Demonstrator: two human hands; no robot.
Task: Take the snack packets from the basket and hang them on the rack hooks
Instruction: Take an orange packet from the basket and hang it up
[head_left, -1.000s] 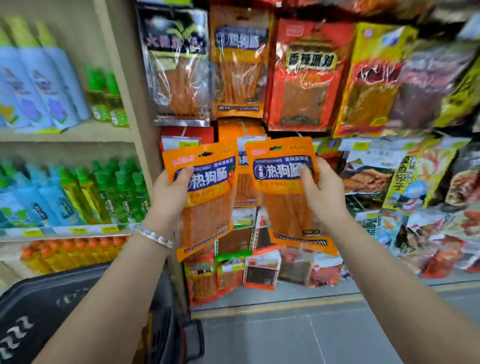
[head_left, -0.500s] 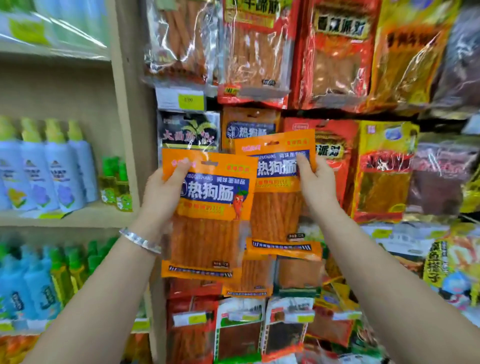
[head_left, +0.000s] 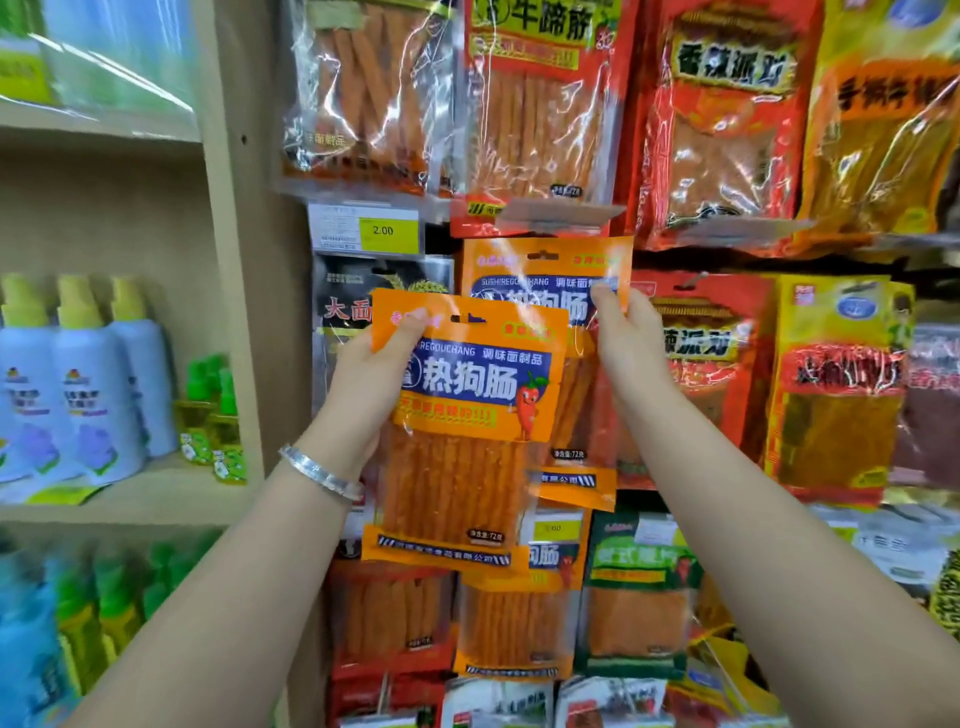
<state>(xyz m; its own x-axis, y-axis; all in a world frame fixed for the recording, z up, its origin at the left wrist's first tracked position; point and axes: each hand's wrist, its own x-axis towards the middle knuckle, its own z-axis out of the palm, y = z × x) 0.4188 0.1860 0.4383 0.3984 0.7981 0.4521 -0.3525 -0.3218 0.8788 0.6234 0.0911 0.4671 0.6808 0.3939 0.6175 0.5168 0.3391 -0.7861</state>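
I have two orange snack packets up against the rack. The front packet (head_left: 467, 415) is in my left hand (head_left: 369, 384): my thumb presses on its upper left corner and my fingers are curled behind it, so most of the packet hangs below and to the right of that hand. The rear packet (head_left: 545, 291) sits higher, and my right hand (head_left: 628, 338) pinches its right edge near the top, with the packet running out to the left of that hand. The front packet overlaps the rear one's lower left part. Both have their hang slots at the top; I cannot tell whether the rear one's slot is on a hook.

A silver bracelet (head_left: 319, 473) is on my left wrist. Just above my left hand hangs a yellow price tag (head_left: 382, 231), with a black packet (head_left: 353, 296) under it, partly behind my packets. To the right of my right hand hang a red packet (head_left: 711, 332) and a yellow packet (head_left: 841, 384). Well left of my left hand, past the shelf post (head_left: 234, 208), white spray bottles (head_left: 88, 395) and small green bottles (head_left: 208, 410) stand on a shelf.
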